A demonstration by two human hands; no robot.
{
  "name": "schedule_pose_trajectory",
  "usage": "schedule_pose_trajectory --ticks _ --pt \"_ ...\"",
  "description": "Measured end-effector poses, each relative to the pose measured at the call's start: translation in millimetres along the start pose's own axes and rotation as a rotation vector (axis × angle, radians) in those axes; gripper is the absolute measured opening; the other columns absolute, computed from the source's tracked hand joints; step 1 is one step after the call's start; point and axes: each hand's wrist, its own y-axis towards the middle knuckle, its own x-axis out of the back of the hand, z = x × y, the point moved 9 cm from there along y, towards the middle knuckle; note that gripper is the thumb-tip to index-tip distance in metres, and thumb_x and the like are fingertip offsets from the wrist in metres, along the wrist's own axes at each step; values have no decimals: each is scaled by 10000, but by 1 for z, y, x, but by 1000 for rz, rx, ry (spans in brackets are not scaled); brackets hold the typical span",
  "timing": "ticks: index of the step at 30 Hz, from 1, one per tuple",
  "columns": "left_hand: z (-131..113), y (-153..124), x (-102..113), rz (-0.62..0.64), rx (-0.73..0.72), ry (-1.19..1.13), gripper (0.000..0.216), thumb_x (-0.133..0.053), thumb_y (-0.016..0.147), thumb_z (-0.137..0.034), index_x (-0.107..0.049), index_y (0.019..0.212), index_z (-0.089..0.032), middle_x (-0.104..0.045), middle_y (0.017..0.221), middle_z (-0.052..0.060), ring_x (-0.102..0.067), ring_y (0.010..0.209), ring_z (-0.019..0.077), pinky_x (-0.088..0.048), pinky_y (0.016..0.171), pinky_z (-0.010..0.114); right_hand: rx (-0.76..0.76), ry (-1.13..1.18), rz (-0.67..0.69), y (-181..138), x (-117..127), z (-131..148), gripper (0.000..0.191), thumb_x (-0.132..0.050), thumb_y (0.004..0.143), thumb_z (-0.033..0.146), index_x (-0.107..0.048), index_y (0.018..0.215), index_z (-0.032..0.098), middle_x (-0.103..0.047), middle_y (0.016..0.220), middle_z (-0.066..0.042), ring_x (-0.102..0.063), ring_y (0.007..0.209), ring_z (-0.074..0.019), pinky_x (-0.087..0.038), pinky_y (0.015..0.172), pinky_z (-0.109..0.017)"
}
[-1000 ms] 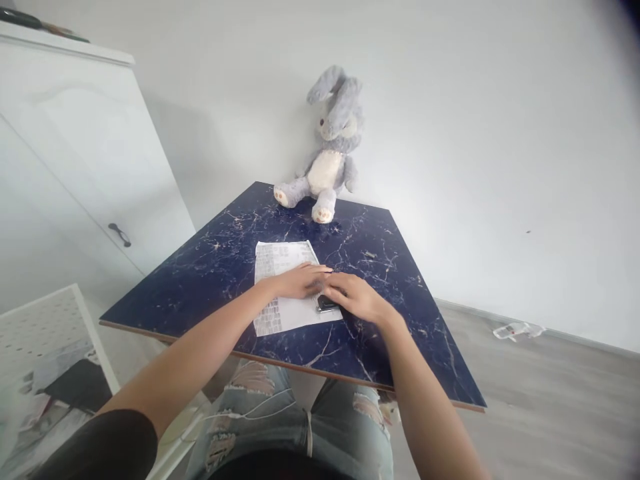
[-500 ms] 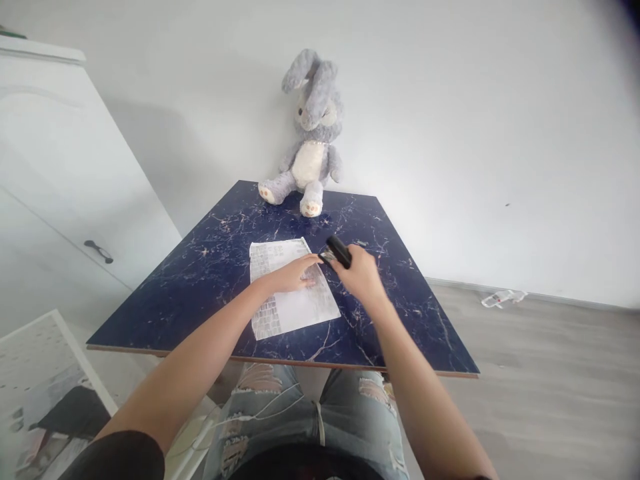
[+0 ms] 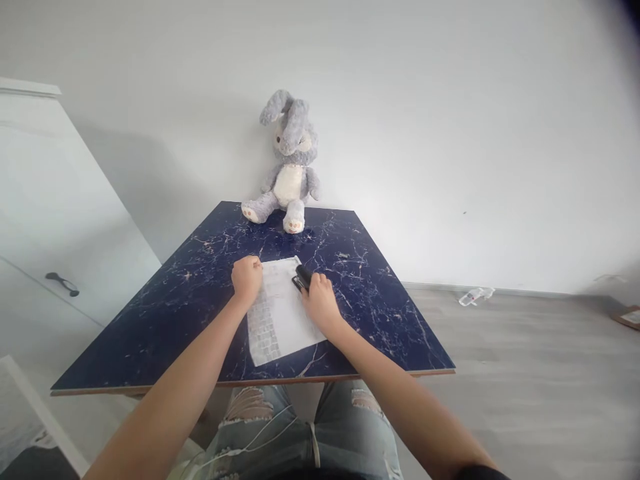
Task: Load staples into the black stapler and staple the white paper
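Note:
A sheet of printed paper (image 3: pixel 287 320) lies on the dark blue marbled table (image 3: pixel 180 333). At its upper left corner, my left hand (image 3: pixel 247 280) is closed, with the fingers curled at the paper's edge; the exact grip is hidden. My right hand (image 3: pixel 323 303) is wrapped round a black stapler (image 3: pixel 303 275). The stapler's front end points up and left, over the paper's upper right part. Whether its jaws touch the paper cannot be made out.
A grey plush rabbit (image 3: pixel 290 170) sits at the table's far edge against the wall. Near it lies a small grey piece (image 3: pixel 343 255). A white cabinet (image 3: pixel 65 220) stands at the left. Clear plastic packaging (image 3: pixel 475 296) lies on the floor at the right.
My left hand has gone from lying open on the paper to closed at its upper left corner. The right hand has brought the stapler left over the paper. The view has shifted.

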Motion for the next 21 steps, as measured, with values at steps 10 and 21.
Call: schedule_pose_trajectory --ticks 10,21 --pt "-4 7 -1 -6 -81 -140 273 -453 698 -44 -573 519 -211 -694 665 51 -641 699 210 -394 673 290 -120 216 -163 -21 67 -129 430 -285 1060 446 -613 1171 191 -662 1114 -137 -609 1065 -297 -490 930 -433" --pt "22 23 8 -73 -67 -367 217 -407 608 -104 -525 465 -217 -633 565 17 -639 644 188 -454 709 282 127 101 112 122 4 -126 454 -445 1016 278 -584 1413 108 -522 1524 -177 -476 1424 -233 -351 1185 -367"
